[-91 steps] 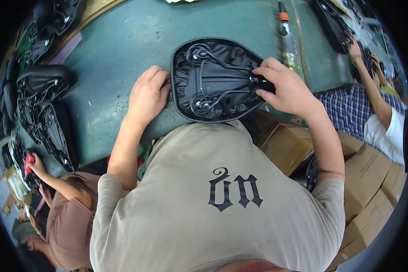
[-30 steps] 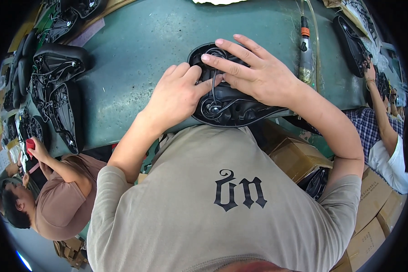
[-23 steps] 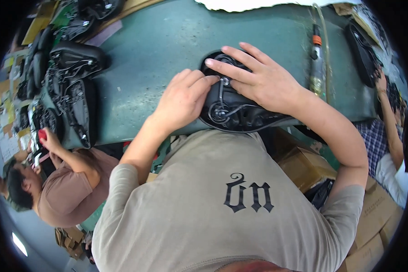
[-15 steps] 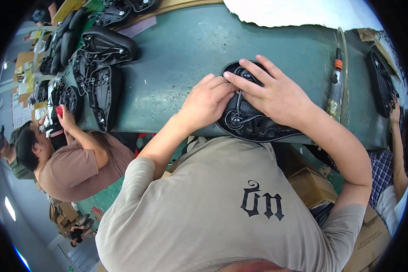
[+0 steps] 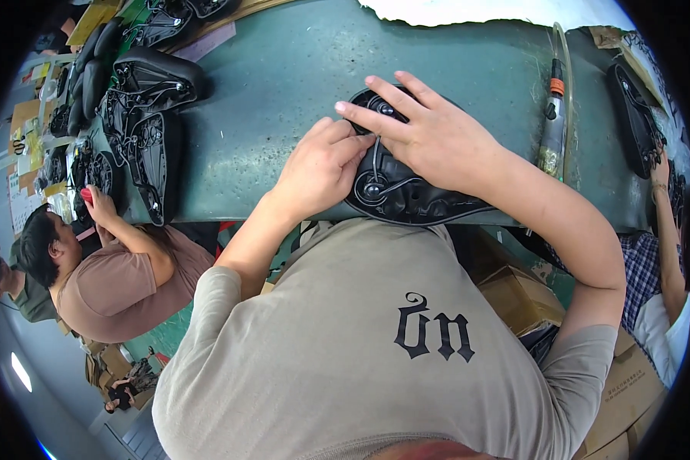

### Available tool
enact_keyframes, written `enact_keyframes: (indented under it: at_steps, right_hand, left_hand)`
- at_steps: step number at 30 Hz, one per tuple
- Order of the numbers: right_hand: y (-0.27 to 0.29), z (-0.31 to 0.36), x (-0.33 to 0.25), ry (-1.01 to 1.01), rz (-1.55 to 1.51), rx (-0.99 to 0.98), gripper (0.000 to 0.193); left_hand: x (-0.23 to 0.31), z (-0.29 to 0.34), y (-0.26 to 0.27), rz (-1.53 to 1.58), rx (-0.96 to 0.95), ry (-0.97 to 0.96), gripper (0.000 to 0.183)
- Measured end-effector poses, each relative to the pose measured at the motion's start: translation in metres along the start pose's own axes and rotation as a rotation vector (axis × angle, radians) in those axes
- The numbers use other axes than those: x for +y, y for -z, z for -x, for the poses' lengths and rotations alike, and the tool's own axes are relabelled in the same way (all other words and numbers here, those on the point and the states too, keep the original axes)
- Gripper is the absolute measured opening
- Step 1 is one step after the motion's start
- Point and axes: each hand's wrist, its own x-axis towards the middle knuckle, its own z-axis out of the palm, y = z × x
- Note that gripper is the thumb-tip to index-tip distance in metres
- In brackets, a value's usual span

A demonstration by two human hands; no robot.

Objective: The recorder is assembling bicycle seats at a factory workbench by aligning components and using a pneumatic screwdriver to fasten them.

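Observation:
A black bicycle saddle [image 5: 414, 201] lies upside down on the bench close to my body, with its metal rails and springs showing. My left hand [image 5: 318, 167] is at its left edge, fingers curled into a pinch; whatever they pinch is hidden. Across the saddle's top reaches my right hand [image 5: 437, 142], its fingers stretched out and spread over the rear frame. My right thumb is hidden, near the left fingertips. A coil spring [image 5: 372, 190] shows on the saddle's near side.
An air screwdriver [image 5: 552, 126] with a hose lies on the green bench [image 5: 268, 92] to the right. Several saddles [image 5: 157, 165] are gathered on the left, near a co-worker [image 5: 123, 284]. Another saddle [image 5: 632, 123] is at the far right beside another person's arm [image 5: 667, 230].
The whole view has shifted a little, so bench, saddle and hands all appear slightly left and higher. Both hands keep nearly the same pose on the saddle.

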Motion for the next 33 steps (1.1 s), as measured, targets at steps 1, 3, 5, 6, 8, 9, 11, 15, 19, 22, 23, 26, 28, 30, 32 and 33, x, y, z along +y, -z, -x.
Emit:
enact_keyframes:
  at_steps: [1,3,5,6,8,9,11,15,19,22,23,26,28,30,32,33]
  right_hand:
    - [0.001,0.000,-0.001,0.000,0.035,-0.048,0.021]
    - [0.000,0.003,0.001,0.007,0.000,-0.043,0.020]
    - [0.001,0.006,0.003,0.008,-0.036,-0.038,0.020]
    - [0.004,0.008,0.004,0.026,-0.048,-0.026,0.019]
    - [0.008,0.014,0.008,0.019,-0.054,-0.023,0.018]
    - [0.010,0.018,0.012,0.035,-0.144,0.029,0.018]
    - [0.028,0.026,0.016,-0.002,-0.288,0.249,0.012]
    - [0.068,0.075,0.004,-0.542,-0.360,0.491,0.008]
    - [0.059,0.134,-0.023,-0.744,-0.153,0.377,0.007]
    - [0.039,0.141,-0.054,-0.751,-0.110,0.355,0.016]
    - [0.033,0.140,-0.058,-0.734,-0.053,0.350,0.017]
    - [0.014,0.144,-0.062,-0.706,0.072,0.319,0.019]
    - [0.012,0.144,-0.064,-0.689,0.134,0.293,0.020]
    - [0.017,0.141,-0.068,-0.734,0.071,0.230,0.022]
    - [0.024,0.139,-0.069,-0.738,0.075,0.214,0.023]
    - [0.026,0.139,-0.070,-0.739,0.079,0.197,0.024]
  left_hand:
    - [-0.001,-0.001,-0.001,0.009,0.001,-0.031,0.025]
    - [-0.003,-0.001,0.000,0.024,0.002,-0.067,0.026]
    - [-0.004,-0.002,0.005,0.077,-0.095,-0.020,0.024]
    - [-0.004,-0.002,0.004,0.086,-0.099,-0.028,0.024]
    - [0.000,-0.004,0.003,0.319,0.039,0.130,0.019]
    - [0.005,-0.004,0.006,0.337,0.091,0.189,0.017]
    - [0.012,-0.008,0.014,0.331,0.150,0.183,0.018]
    - [0.031,-0.018,0.021,0.285,0.290,0.081,0.029]
    - [0.055,-0.052,0.020,0.331,0.126,-0.041,0.030]
    - [0.066,-0.080,0.014,0.392,-0.040,-0.148,0.031]
    - [0.066,-0.087,0.007,0.426,-0.055,-0.199,0.028]
    - [0.074,-0.099,-0.004,0.360,-0.113,-0.270,0.025]
    - [0.075,-0.101,-0.012,0.363,-0.114,-0.290,0.021]
    - [0.074,-0.099,-0.017,0.434,-0.197,-0.113,0.020]
    - [0.075,-0.095,-0.021,0.441,-0.163,-0.095,0.019]
    - [0.074,-0.093,-0.022,0.450,-0.126,-0.075,0.019]
